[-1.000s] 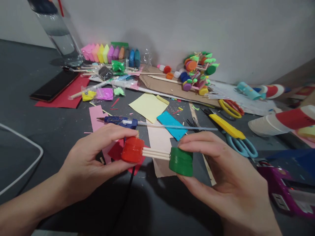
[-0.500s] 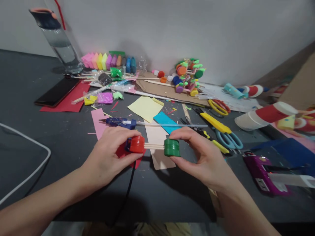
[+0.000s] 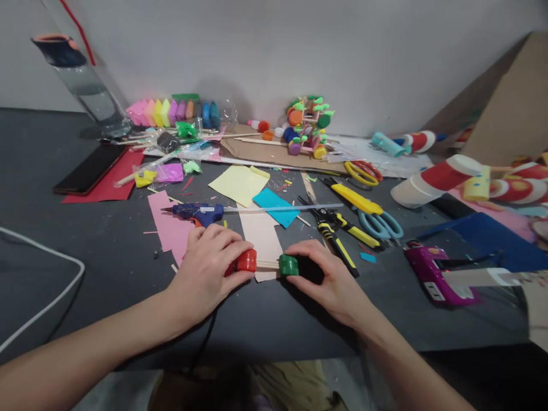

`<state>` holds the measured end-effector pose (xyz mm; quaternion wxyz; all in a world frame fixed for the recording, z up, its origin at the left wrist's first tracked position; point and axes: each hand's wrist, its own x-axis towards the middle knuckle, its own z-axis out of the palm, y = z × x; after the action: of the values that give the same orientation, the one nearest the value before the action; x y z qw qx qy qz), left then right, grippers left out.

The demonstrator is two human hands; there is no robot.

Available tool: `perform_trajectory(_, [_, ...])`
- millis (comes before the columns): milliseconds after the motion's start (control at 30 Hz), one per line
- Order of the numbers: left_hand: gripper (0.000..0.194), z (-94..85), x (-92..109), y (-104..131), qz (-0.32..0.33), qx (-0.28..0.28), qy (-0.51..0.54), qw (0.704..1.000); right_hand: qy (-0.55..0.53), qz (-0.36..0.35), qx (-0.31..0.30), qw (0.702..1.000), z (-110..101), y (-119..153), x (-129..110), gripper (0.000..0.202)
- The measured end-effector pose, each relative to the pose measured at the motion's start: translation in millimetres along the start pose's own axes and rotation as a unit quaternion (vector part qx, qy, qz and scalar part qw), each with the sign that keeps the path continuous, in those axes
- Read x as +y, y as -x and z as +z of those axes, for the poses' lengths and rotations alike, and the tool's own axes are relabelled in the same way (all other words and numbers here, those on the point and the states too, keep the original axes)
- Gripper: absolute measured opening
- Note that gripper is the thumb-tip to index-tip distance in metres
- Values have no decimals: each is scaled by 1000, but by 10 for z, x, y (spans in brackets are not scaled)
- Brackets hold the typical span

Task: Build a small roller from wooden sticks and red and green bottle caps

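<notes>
Between thumb and fingers, my left hand (image 3: 209, 262) grips a pair of red bottle caps (image 3: 247, 261). Pale wooden sticks (image 3: 268, 264) join them to a pair of green bottle caps (image 3: 289, 265), which my right hand (image 3: 321, 268) pinches. The piece lies level, low over the table across a cream paper strip (image 3: 262, 234). Just beyond my left hand rests a blue glue gun (image 3: 199, 212) with a long clear glue stick in it. Yellow-and-black pliers (image 3: 338, 242) lie beyond my right hand.
Yellow-handled and blue-handled scissors (image 3: 379, 224) and a yellow cutter (image 3: 356, 198) lie to the right, near a purple device (image 3: 436, 274). A bottle cap model (image 3: 308, 125) stands at the back. A water bottle (image 3: 85, 88) and phone (image 3: 89, 167) are on the left.
Both hands have lowered the joined caps toward the table. My right hand has come slightly closer to my left. The camera view has shifted, moving the scene left.
</notes>
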<state>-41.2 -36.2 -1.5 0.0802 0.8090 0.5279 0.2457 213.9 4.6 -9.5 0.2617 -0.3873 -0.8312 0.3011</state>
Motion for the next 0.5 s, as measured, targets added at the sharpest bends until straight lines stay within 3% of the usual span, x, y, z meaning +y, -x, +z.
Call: perform_trajectory(500, [23, 19, 3, 7, 18, -20, -14, 1000, 28, 14, 5, 999, 24, 69, 5, 24])
